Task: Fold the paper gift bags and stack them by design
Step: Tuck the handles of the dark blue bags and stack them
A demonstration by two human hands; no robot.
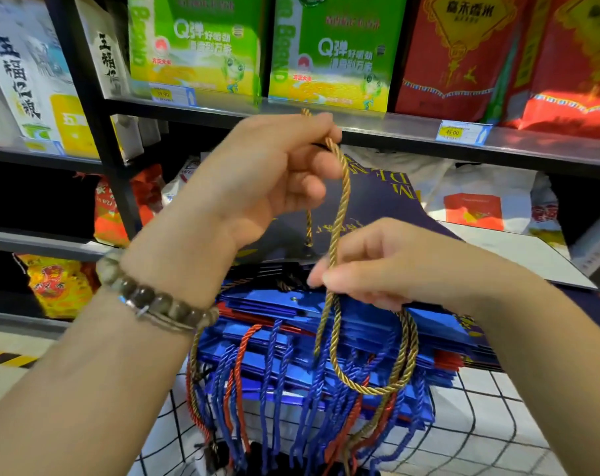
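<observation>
My left hand (271,173), raised in front of the shelf, pinches the upper part of a gold rope handle (341,197). Lower and to the right, my right hand (377,266) pinches the same rope, which loops down below it. The rope belongs to a dark navy paper gift bag (377,197) with gold lettering, lying tilted on top of the pile. Under it sits a stack of flat blue gift bags (291,341) with a few red ones between, their blue, red and gold rope handles hanging over the near edge.
The stack rests on a black wire basket (491,407). Behind stand metal shelves (377,127) with green, red and white boxes and price tags. A white flat board (518,252) lies right of the navy bag. Floor with a yellow-black stripe is at the left.
</observation>
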